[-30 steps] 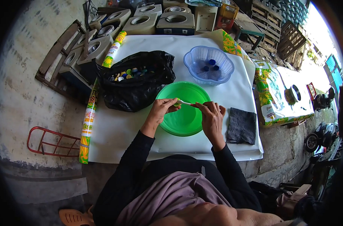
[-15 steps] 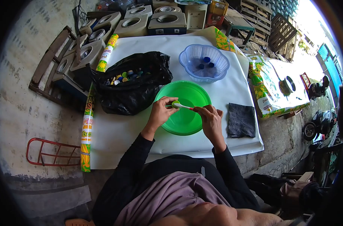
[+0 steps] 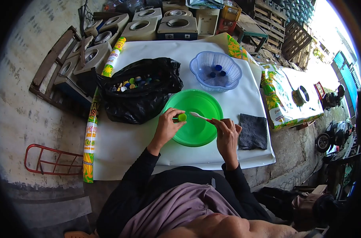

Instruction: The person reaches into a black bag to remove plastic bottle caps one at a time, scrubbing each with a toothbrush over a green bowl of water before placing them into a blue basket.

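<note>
Daylight burns out white at upper right, the wall point(image 3: 33, 91) is dimmer, and dark-cornered edges bend strongly.

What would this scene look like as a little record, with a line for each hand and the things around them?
Left hand: holds a yellow-green cap over the green basin
Right hand: holds a red-and-white toothbrush
Brush and cap: apart, brush head towards the cap
Black bag: open, mixed-colour caps inside
Blue basket: three blue caps inside
Dark cloth: flat, right of the basin
</note>
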{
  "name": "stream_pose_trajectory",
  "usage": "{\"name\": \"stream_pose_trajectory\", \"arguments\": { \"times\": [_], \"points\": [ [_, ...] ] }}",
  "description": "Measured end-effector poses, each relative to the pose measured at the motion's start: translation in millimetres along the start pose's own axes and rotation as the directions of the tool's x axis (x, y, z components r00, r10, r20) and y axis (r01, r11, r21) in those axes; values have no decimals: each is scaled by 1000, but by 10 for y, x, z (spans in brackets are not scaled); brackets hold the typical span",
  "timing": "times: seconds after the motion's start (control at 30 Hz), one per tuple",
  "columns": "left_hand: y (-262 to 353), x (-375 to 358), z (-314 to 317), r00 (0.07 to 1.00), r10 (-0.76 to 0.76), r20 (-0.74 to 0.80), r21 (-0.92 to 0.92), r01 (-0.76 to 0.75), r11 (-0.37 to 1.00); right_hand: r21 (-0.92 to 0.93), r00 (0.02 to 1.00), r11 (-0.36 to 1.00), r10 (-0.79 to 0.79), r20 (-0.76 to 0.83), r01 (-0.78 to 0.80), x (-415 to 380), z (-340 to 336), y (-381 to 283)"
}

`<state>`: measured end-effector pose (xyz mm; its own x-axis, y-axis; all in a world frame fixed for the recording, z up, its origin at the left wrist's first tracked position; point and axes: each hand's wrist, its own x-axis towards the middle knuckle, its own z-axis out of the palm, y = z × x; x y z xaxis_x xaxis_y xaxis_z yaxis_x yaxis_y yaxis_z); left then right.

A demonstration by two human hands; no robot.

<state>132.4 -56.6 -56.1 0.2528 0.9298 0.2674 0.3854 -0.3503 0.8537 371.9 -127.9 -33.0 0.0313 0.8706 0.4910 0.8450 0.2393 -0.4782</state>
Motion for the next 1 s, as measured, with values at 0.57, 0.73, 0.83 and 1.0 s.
{"name": "stream_pose_trajectory", "arguments": {
  "times": [0.57,0.73,0.83,1.0],
  "points": [
    [121,799,234,964,265,21,338,-256,905,121,1000,992,27,-1,-27,-167,-65,386],
    [14,1710,689,942,329,69,353,-332,875,148,1000,989,9,-29,-5,-155,-119,556],
    [-192,2126,891,934,324,149,375,-356,856,171,999,985,1,-32,5,-155,-169,623],
    [-474,2705,1215,942,288,170,477,-334,813,201,1000,979,-18,-24,22,-144,-236,766]
  ]
}}
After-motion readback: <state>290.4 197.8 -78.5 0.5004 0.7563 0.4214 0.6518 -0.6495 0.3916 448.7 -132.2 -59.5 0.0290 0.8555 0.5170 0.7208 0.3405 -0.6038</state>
